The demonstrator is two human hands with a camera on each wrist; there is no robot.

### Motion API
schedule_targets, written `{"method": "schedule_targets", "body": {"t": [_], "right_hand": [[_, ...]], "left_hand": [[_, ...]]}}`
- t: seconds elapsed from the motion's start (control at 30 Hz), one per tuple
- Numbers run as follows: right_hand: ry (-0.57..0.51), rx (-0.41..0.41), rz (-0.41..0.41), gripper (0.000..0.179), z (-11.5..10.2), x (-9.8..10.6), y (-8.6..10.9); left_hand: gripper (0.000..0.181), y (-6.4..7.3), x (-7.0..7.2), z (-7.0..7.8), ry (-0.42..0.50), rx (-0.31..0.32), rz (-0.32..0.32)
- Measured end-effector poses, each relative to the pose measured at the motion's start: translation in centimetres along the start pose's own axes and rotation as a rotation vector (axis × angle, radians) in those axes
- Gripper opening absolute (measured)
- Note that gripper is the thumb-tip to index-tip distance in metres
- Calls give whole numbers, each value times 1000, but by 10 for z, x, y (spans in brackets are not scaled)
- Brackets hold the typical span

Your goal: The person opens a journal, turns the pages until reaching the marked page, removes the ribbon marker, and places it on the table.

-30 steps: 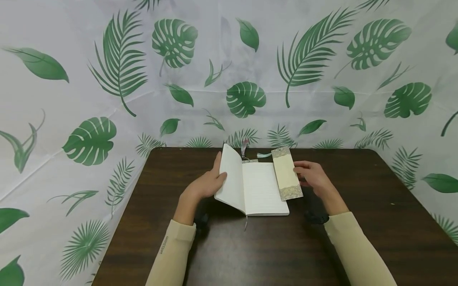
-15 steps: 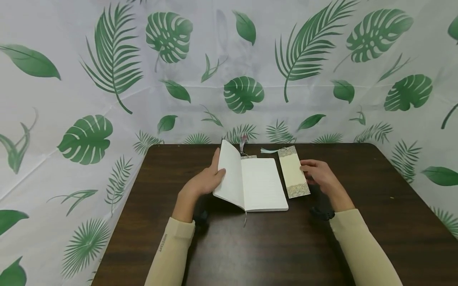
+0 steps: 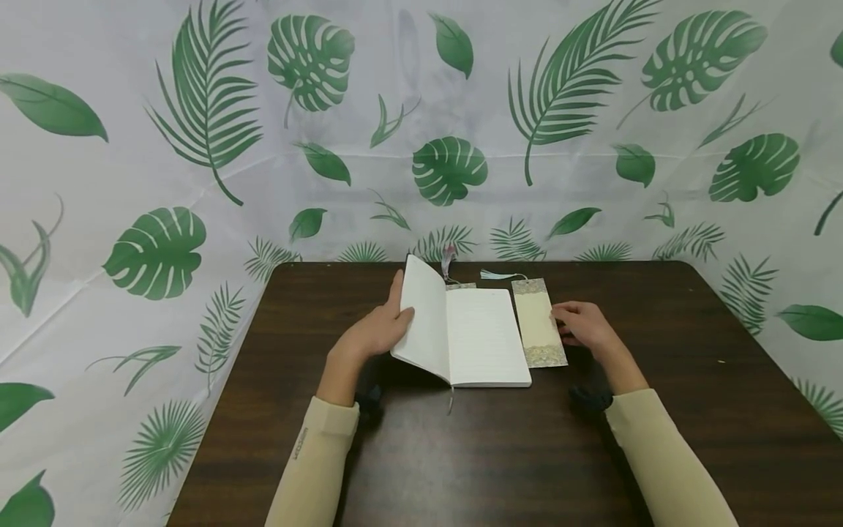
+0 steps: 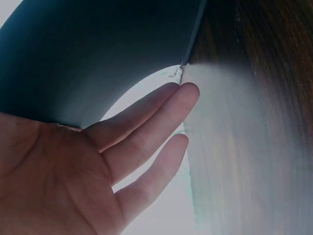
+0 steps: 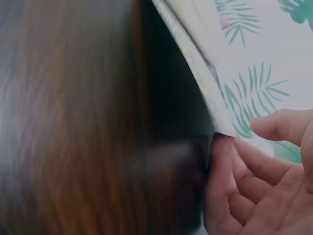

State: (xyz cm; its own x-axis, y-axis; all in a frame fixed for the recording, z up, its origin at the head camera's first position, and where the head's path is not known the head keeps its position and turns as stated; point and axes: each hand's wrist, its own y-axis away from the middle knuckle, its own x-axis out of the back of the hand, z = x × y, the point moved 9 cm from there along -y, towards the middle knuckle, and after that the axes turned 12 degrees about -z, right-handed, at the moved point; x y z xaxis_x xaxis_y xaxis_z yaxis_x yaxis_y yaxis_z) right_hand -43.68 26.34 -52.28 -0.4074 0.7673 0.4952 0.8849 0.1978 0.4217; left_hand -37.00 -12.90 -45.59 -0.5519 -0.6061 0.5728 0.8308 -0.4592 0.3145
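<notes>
Bookmark [image 3: 537,322] moved off page [image 3: 486,337] since 1 s ago; curled R hand [image 3: 585,324] pinches its edge. L hand [image 3: 375,331], fingers near-straight, holds cover [image 4: 98,54] up, prob. so pg stays exposed.

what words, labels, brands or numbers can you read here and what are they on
No text can be read for certain.
Left sleeve: a short line of dark lettering along the forearm, too small and blurred to read.
Notebook: a tiny faint mark near the right page's top right corner, too small to tell whether it is print.
Bookmark: no lettering visible on its plain cream middle.
</notes>
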Motion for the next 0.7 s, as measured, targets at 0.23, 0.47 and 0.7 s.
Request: {"method": "schedule_targets", "body": {"t": [0.23, 0.47, 0.7], "right_hand": [[251, 54, 67, 59, -21, 1, 14], [275, 163, 44, 58, -53, -21, 32], [364, 303, 1, 46, -89, -55, 50]], "left_hand": [[80, 1, 3, -1, -6, 6, 5], [79, 1, 2, 0, -11, -8, -6], [79, 1, 2, 1, -3, 6, -4]]}}
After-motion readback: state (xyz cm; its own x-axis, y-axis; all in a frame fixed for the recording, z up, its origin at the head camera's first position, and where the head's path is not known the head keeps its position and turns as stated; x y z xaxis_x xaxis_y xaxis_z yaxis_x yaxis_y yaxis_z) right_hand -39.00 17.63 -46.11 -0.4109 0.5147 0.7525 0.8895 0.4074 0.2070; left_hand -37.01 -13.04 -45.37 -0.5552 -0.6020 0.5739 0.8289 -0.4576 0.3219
